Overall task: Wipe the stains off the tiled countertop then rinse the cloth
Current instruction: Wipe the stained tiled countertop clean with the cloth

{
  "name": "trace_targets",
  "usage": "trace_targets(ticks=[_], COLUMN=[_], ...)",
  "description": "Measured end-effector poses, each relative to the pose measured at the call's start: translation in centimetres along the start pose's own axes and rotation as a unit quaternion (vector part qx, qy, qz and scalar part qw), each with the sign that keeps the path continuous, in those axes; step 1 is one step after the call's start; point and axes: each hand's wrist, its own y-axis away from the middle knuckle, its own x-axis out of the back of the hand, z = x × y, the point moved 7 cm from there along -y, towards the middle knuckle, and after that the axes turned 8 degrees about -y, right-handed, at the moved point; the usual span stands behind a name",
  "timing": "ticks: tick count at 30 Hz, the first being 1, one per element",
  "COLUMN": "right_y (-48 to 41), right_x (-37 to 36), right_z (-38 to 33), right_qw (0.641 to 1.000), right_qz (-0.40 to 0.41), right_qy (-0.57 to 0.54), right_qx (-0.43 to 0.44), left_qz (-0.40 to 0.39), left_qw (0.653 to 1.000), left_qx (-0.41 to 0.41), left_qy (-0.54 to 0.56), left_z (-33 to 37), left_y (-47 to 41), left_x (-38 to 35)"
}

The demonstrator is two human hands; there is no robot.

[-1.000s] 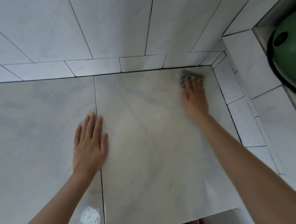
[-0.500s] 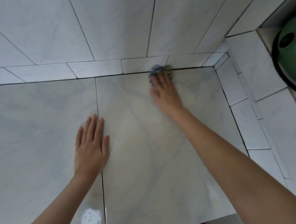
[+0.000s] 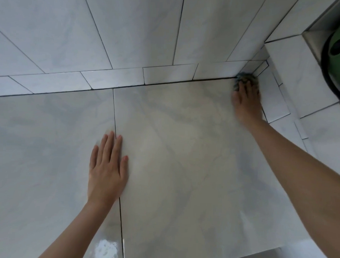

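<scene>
Glossy marbled countertop (image 3: 184,148), right hand (image 3: 247,100) fingers pressing crumpled blue cloth (image 3: 244,78), left hand (image 3: 106,169) fingers flat, empty.

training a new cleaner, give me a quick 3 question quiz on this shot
1. True or false: the left hand lies flat on the countertop.
2. Where is the cloth? A) front edge B) back right corner C) under the left hand
3. Fill in: the cloth is pressed down by the ____ hand.

Key: 1 true; 2 B; 3 right
</scene>
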Motion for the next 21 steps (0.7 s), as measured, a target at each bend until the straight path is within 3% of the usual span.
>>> trace_targets(ticks=[3, 11, 15, 21], right_y=[0.4, 7.2, 10.6, 16.7], right_x=[-1.2, -7.8, -10.3, -12.8], right_z=[-2.5, -20.6, -27.8, -31.0], right_qw=[1.000, 0.974, 0.955, 0.908], right_qz=[-0.004, -0.079, -0.126, -0.172], right_qy=[-0.016, -0.053, -0.006, 0.024], right_qx=[-0.009, 0.207, 0.269, 0.382], left_qz=[-0.003, 0.000, 0.008, 0.029], left_qw=[1.000, 1.000, 0.998, 0.996], left_qx=[0.001, -0.011, -0.035, 0.045], left_qy=[-0.001, 0.010, 0.055, 0.075], left_z=[0.0, -0.2, -0.6, -4.1], left_y=[0.0, -0.1, -0.1, 2.0], left_x=[0.0, -0.2, 0.2, 1.0])
